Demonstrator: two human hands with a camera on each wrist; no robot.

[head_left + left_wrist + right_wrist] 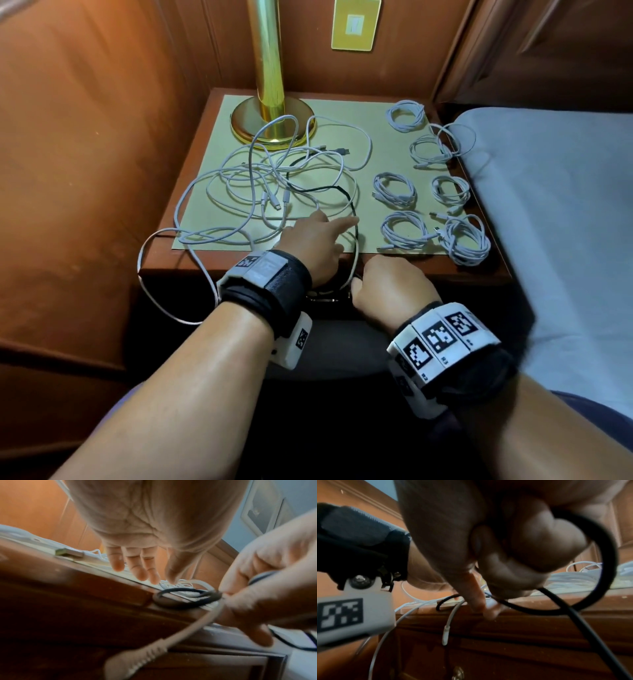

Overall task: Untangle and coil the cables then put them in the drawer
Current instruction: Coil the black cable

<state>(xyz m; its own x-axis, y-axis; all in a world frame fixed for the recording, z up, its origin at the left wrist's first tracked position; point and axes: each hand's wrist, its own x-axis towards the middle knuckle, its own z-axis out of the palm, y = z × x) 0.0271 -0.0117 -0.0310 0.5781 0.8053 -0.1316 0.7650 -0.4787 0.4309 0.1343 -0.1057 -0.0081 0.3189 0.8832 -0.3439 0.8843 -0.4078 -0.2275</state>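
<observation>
A: Well, six white coils [399, 189] sit done on the right of the nightstand [404, 260], none in the drawer [505, 649] yet, and I'd say it looks closed

B: And a tangle [270, 185] waits on the left, white leads plus the black cable [346, 197]

A: Right hand [394, 286] at the front edge, fingers curled around the black cable and pinching a white lead too

B: Left hand [317, 240] hovers flat, fingers spread and straight, holding nothing, with the black loop just beside its fingertips; roughly two-thirds coiled, I reckon
</observation>
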